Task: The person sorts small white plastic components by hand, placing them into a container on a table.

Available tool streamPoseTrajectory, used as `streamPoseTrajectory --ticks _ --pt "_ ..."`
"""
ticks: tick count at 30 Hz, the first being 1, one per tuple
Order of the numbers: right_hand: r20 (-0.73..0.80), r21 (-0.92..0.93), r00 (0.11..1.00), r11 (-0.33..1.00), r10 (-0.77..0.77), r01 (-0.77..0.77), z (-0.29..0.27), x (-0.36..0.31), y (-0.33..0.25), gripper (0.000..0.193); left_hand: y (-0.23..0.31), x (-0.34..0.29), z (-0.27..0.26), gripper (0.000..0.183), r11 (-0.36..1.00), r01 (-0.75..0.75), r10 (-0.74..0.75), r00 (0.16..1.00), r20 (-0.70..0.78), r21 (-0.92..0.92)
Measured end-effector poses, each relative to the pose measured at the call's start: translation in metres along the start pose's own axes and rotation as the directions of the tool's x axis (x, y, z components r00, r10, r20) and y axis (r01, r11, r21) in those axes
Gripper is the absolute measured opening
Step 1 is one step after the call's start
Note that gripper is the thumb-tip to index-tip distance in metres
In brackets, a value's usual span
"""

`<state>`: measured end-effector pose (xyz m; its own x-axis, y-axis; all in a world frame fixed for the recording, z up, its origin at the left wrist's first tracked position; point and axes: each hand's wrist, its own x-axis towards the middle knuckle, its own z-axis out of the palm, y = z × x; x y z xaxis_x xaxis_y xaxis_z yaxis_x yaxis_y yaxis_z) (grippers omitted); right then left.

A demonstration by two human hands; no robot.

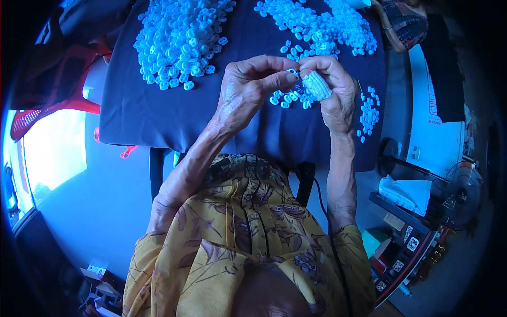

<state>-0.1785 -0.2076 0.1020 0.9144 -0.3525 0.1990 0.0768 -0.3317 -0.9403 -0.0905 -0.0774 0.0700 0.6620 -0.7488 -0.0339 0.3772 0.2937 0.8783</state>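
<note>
My left hand (245, 84) is closed in a pinch on a small white oval piece with holes (292, 73), held above the dark tablecloth. My right hand (338, 87) meets it fingertip to fingertip, its fingers curled together. A white ribbed, knitted-looking piece (318, 86) sits at the right thumb, seemingly wrapped round it. Whatever the right fingertips pinch is too small to make out. Several loose oval pieces (288, 98) lie on the cloth just beneath both hands.
Large heaps of white oval pieces cover the table's far left (177, 39) and far right (322, 26). A smaller scatter (368, 113) lies by the right edge. Another person's arm (388, 26) shows at the far right. A red plastic chair (58, 95) stands left; a fan (459, 195) stands right.
</note>
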Motion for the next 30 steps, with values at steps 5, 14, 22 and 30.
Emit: streamPoseTrajectory --ticks 5,14,22,30 --pt "0.008 -0.024 1.0 0.999 -0.025 0.025 0.0007 0.0005 -0.0001 0.012 0.0027 -0.0005 0.0006 0.019 1.0 -0.017 0.017 1.0 -0.001 -0.006" --pt "0.01 -0.053 0.999 0.998 -0.038 0.039 0.0028 0.0015 0.0009 0.011 -0.001 -0.0002 -0.0026 0.022 0.998 -0.01 0.01 1.0 0.01 -0.069" --pt "-0.003 -0.051 0.999 0.998 -0.035 0.035 0.0046 0.0055 0.0014 0.012 0.0026 0.002 -0.0012 0.021 0.999 -0.025 0.023 0.999 -0.031 -0.048" --pt "-0.029 -0.062 0.999 0.998 0.028 -0.029 0.006 0.0011 0.0078 0.012 -0.0011 0.0048 -0.0021 0.022 0.994 -0.027 0.024 0.999 -0.026 -0.105"
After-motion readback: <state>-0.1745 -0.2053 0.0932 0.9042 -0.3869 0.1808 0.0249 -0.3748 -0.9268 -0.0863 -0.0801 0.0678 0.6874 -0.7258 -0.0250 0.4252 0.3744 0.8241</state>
